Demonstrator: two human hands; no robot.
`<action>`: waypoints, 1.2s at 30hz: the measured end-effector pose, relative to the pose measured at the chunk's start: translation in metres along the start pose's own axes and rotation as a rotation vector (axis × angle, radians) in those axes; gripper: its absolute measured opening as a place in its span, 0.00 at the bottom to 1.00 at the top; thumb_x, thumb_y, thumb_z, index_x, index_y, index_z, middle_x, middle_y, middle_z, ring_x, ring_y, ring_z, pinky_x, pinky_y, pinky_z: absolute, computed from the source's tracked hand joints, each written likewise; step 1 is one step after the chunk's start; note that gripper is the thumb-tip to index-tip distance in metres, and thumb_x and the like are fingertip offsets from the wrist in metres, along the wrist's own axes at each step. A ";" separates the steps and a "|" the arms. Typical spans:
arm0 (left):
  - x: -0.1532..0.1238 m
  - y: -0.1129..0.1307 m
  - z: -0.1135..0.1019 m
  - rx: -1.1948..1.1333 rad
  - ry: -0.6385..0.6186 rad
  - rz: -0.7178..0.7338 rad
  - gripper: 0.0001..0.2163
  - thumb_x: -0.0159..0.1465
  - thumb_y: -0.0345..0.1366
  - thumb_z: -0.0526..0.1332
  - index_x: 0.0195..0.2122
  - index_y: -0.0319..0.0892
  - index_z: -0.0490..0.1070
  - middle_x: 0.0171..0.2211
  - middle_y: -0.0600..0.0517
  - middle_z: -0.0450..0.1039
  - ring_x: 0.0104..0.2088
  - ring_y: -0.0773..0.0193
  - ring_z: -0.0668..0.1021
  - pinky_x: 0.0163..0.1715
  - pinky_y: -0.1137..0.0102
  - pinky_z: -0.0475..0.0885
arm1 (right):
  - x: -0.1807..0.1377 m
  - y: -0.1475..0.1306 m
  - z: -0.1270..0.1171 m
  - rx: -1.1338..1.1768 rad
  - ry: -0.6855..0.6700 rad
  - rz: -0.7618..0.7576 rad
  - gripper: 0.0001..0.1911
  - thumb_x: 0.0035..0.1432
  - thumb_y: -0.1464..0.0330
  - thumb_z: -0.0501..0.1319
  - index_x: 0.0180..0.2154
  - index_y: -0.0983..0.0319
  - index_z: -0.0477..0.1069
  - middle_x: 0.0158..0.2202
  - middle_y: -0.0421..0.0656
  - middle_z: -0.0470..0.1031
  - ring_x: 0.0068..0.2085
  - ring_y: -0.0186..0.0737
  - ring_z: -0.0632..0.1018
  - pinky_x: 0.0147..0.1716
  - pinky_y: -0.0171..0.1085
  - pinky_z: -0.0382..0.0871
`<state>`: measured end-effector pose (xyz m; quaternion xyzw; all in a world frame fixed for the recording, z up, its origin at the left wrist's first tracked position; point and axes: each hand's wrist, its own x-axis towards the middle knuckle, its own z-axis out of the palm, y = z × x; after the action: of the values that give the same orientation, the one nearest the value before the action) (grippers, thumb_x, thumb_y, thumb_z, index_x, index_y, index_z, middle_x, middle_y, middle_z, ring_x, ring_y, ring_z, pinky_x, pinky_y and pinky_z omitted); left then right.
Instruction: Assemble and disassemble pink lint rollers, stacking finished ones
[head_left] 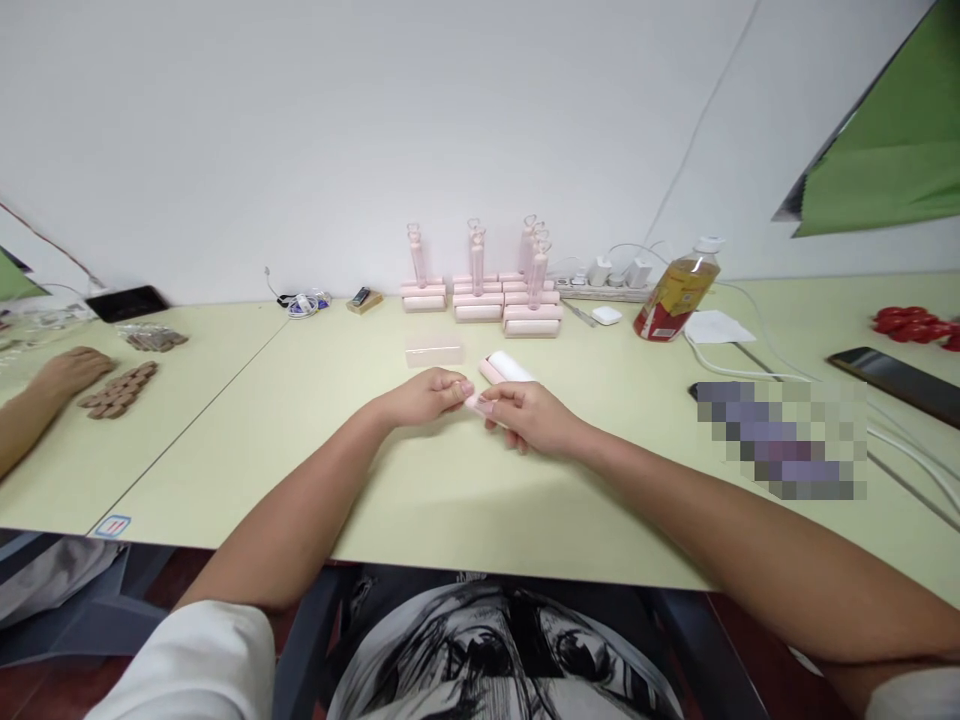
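Observation:
Above the table my left hand [426,397] and my right hand [534,412] meet at a small pale pink piece [474,402], likely a lint roller handle. The fingers of both are closed on it and hide much of its shape. Just behind my right hand lies a pink and white lint roller head [506,367], partly covered by that hand. A clear plastic cover [435,355] rests on the table behind my left hand. Farther back, against the wall, several pink lint rollers [478,305] stand with their handles upright.
A drink bottle [675,295] stands at the back right by a power strip [607,290] with chargers. Phones [900,380] and white cables lie to the right. At the left, another person's hand [75,370] is beside small brown pieces [120,390].

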<state>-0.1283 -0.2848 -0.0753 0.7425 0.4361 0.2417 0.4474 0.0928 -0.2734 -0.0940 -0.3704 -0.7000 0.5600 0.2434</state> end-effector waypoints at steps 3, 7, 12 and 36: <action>-0.005 -0.005 -0.016 -0.160 0.159 -0.076 0.25 0.61 0.60 0.57 0.23 0.41 0.63 0.17 0.57 0.59 0.17 0.72 0.61 0.18 0.73 0.55 | 0.002 -0.003 -0.008 0.234 0.146 -0.010 0.17 0.55 0.55 0.63 0.35 0.63 0.73 0.29 0.44 0.76 0.18 0.31 0.69 0.13 0.33 0.63; -0.007 -0.012 -0.027 -0.251 0.233 -0.092 0.25 0.58 0.60 0.60 0.23 0.40 0.66 0.19 0.53 0.64 0.18 0.71 0.66 0.17 0.74 0.58 | 0.005 -0.001 -0.016 0.426 0.224 -0.097 0.18 0.56 0.55 0.63 0.38 0.64 0.75 0.27 0.43 0.75 0.18 0.31 0.70 0.15 0.33 0.67; -0.006 -0.012 -0.023 -0.194 0.142 -0.105 0.22 0.60 0.57 0.61 0.26 0.40 0.69 0.21 0.52 0.65 0.20 0.69 0.69 0.18 0.74 0.62 | 0.007 0.005 -0.015 0.509 0.204 -0.133 0.22 0.53 0.52 0.66 0.39 0.64 0.75 0.27 0.43 0.76 0.20 0.32 0.73 0.18 0.34 0.70; -0.004 -0.015 -0.016 0.168 0.070 -0.118 0.19 0.63 0.53 0.58 0.34 0.40 0.73 0.23 0.55 0.65 0.23 0.70 0.66 0.25 0.73 0.60 | 0.034 0.031 -0.040 -0.358 0.441 -0.011 0.28 0.56 0.61 0.61 0.58 0.61 0.66 0.42 0.47 0.78 0.40 0.45 0.76 0.41 0.42 0.67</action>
<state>-0.1488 -0.2781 -0.0805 0.7416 0.5131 0.2033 0.3814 0.1105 -0.2193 -0.1160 -0.5164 -0.7200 0.3320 0.3236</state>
